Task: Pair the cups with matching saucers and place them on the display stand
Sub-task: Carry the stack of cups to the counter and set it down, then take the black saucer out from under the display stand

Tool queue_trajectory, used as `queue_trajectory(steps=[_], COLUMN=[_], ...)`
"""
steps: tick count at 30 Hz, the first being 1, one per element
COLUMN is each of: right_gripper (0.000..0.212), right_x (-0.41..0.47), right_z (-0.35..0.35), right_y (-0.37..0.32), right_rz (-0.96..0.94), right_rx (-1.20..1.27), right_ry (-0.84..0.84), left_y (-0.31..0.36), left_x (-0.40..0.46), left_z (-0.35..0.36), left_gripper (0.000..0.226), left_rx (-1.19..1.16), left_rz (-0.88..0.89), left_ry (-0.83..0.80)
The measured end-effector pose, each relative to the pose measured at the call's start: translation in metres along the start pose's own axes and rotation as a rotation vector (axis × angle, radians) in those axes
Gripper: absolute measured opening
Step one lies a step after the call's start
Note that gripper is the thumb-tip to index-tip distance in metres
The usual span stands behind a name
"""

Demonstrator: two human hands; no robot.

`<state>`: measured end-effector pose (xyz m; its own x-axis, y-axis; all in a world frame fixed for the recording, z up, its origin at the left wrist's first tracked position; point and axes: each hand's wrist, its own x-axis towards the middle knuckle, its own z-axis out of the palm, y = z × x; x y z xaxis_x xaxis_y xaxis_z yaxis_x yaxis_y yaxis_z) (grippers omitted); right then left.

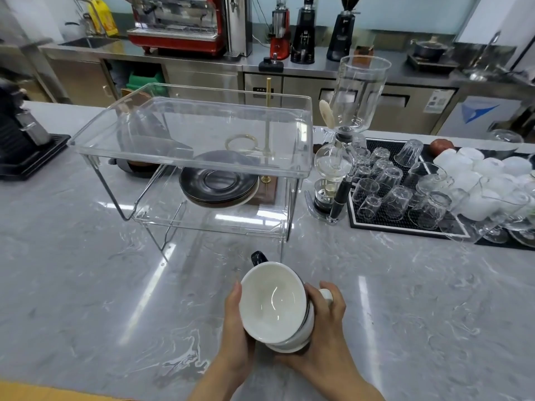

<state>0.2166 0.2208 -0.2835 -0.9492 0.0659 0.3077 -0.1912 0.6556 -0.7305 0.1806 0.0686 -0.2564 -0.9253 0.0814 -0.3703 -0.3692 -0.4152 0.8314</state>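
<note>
A nested stack of cups, white inside with a dark handle at the top and a white handle at the right, is held tilted above the marble counter near its front edge. My left hand grips the stack's left side and my right hand wraps its right side and bottom. The clear two-tier display stand stands beyond the cups. A stack of dark saucers with a white saucer at the bottom rests on its lower shelf. Its upper shelf holds nothing.
A siphon coffee maker stands right of the stand. A black mat with several upturned glasses and white cups fills the right. A black machine sits at the far left. Bare marble counter lies around my hands.
</note>
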Motion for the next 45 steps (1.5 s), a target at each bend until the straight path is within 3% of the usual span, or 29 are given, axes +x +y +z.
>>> queue_trajectory(steps=[6,11,17,21,26,39,45], right_gripper=[0.117,0.127,0.119,0.101,0.077,0.066,0.075], right_x=[-0.005,-0.006,0.001,0.009,0.028,0.098,0.134], right_z=[-0.017,-0.038,-0.059,-0.069,-0.075,-0.037,-0.016], right_y=[0.000,-0.010,-0.042,-0.070,-0.100,-0.140,-0.147], right_rz=[0.047,0.043,0.041,0.039,-0.006,-0.088,-0.054], right_rx=[0.043,0.064,0.135,0.160,0.094,-0.103,-0.067], right_ry=[-0.143,-0.157,-0.089,-0.049,-0.056,-0.381,-0.354], left_y=[0.003,0.009,0.021,0.040,0.065,0.120,0.142], left_x=[-0.002,-0.004,-0.003,-0.007,-0.010,0.014,0.030], left_z=[-0.007,-0.013,-0.027,-0.039,-0.051,-0.075,-0.071], left_gripper=[0.064,0.064,0.065,0.073,0.068,0.063,0.057], left_rx=[0.012,0.018,0.007,-0.123,-0.202,-0.274,-0.207], left_rz=[-0.011,-0.029,0.042,0.126,0.225,0.386,0.426], left_ry=[-0.023,-0.051,-0.061,-0.054,-0.078,-0.114,-0.072])
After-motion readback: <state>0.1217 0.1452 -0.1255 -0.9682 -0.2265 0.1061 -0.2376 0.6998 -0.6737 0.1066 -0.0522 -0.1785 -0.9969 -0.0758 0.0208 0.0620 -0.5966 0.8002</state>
